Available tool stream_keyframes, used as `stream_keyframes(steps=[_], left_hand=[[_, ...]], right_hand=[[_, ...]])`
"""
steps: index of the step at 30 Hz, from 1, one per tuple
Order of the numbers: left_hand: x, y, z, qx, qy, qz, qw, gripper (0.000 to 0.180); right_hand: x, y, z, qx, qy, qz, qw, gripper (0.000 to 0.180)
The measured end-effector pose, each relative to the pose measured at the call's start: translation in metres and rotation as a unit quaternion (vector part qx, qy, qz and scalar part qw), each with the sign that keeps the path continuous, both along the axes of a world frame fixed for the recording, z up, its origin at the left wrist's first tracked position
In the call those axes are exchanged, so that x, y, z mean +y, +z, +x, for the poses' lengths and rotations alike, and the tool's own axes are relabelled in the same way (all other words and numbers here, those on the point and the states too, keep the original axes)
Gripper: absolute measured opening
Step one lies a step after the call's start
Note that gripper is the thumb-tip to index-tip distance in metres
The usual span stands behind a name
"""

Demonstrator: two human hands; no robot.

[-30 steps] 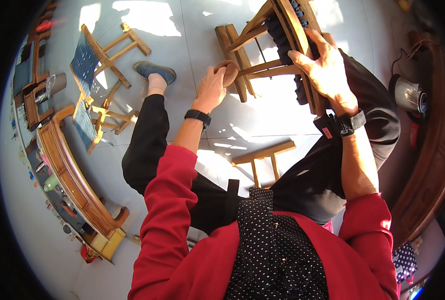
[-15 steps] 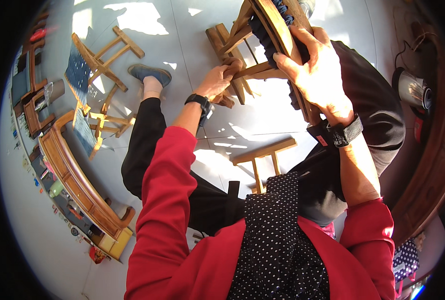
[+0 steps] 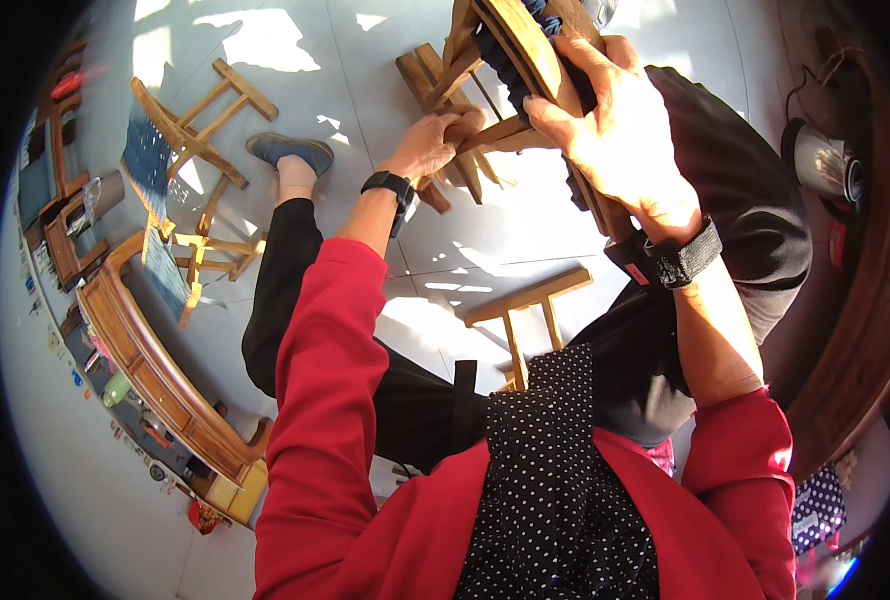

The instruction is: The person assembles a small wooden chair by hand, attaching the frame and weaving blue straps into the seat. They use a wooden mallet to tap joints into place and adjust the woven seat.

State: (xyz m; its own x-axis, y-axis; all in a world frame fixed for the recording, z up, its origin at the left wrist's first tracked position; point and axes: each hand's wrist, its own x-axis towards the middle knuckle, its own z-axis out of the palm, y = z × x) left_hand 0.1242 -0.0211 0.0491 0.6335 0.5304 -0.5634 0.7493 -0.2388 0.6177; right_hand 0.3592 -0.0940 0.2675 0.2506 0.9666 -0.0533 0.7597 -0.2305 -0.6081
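Observation:
I hold a wooden folding stool at the top of the view, tilted between my knees. Dark blue cord or gathered fabric runs along its seat rails. My right hand is closed over the seat rails, its thumb on the near rail and its fingers reaching across. My left hand is closed around the end of one of the stool's leg bars, lower and to the left; its fingertips are partly hidden. More of the crossed legs show beyond my left hand.
Two folding stools with blue woven seats stand on the floor at left. A wooden stool frame shows between my thighs. Carved wooden furniture lines the left; a metal kettle stands at right near a curved wooden piece.
The held stool and my right hand have shifted slightly up and left in the view. My left hand has moved slightly left. Both hands keep their grip.

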Motion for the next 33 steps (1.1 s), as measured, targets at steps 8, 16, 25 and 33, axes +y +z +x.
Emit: stream_keyframes(steps=[8,16,25,33], left_hand=[[0.001,-0.019,0.028,0.195,-0.064,0.073,0.976,0.067],[0.016,-0.012,0.015,0.088,-0.111,0.047,0.989,0.066],[0.014,-0.031,0.031,0.039,-0.041,-0.037,0.998,0.074],[0.001,-0.013,0.031,0.222,-0.096,0.112,0.964,0.072]], right_hand=[[0.0,0.003,-0.004,-0.001,-0.007,-0.002,1.0,0.065],[0.003,0.005,-0.002,-0.02,-0.013,-0.013,1.0,0.063],[0.005,0.006,-0.006,-0.027,-0.011,-0.028,0.999,0.062],[0.009,0.011,-0.006,-0.006,0.007,0.002,1.0,0.057]])
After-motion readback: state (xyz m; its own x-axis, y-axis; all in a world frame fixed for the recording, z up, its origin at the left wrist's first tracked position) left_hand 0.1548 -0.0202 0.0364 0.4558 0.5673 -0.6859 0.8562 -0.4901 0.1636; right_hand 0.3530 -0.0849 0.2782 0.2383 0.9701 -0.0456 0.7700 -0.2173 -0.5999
